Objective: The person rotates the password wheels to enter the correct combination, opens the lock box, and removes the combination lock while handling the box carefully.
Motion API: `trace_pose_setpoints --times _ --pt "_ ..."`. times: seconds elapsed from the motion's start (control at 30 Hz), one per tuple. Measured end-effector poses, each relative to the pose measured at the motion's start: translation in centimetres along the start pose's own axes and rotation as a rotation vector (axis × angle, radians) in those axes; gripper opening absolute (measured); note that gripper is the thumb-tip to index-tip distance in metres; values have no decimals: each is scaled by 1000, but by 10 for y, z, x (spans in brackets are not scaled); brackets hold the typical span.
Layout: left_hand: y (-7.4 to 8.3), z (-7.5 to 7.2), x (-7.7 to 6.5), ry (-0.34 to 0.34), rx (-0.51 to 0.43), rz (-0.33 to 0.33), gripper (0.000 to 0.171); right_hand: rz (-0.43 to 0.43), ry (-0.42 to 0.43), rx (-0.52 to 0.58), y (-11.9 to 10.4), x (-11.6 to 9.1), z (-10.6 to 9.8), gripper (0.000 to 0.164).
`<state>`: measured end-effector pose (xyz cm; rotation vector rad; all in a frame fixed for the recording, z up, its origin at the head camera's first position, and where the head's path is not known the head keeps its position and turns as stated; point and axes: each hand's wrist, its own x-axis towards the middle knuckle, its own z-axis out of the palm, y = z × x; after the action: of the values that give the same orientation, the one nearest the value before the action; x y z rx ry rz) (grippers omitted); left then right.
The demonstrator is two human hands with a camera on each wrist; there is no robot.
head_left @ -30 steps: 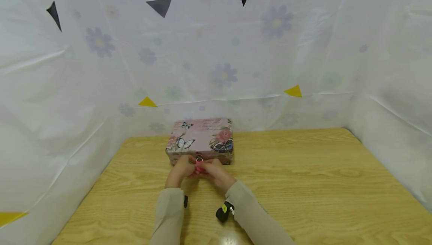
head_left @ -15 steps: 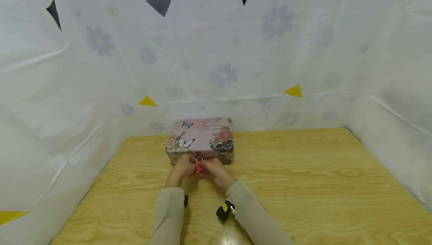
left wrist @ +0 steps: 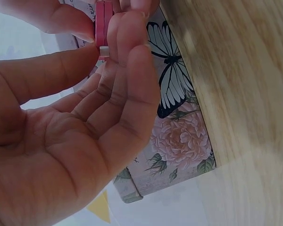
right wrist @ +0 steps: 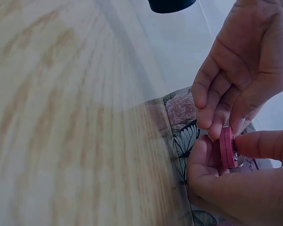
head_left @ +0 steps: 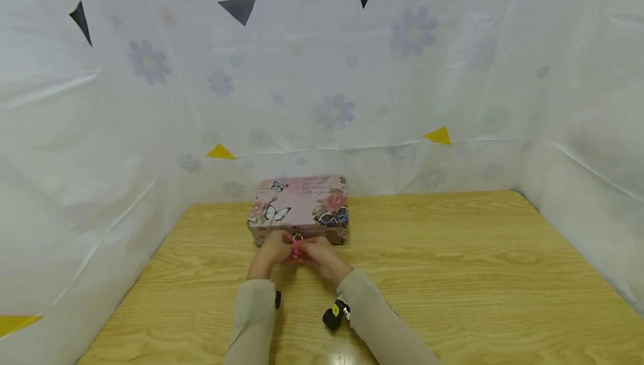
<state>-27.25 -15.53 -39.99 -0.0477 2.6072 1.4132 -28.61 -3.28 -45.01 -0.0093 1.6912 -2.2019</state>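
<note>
A pink box printed with butterflies and roses sits lid down at the back of the table. At its front hangs a small pink padlock with a silver shackle. My right hand pinches the padlock body between thumb and fingers from the right. From the left, my left hand has its thumb and index fingertip pinched at the padlock's end, where a small silver piece shows. In the left wrist view its other fingers are loosely bent. The fingers hide much of the padlock in the head view.
The wooden table reaches out to both sides of the box. White flowered sheeting encloses it at the back and sides. A black wrist strap hangs under the right sleeve.
</note>
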Motion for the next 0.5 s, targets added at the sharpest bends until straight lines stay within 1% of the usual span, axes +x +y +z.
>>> trace_pose_setpoints --times 0.23,0.43,0.5 --pt "0 0 -1 -2 2 -5 9 -14 -8 0 0 0 1 21" --pt "0 0 1 -8 -1 -12 9 -34 -19 4 0 1 1 19" --pt "1 -1 1 -9 5 -9 10 -32 -17 22 -1 2 1 17"
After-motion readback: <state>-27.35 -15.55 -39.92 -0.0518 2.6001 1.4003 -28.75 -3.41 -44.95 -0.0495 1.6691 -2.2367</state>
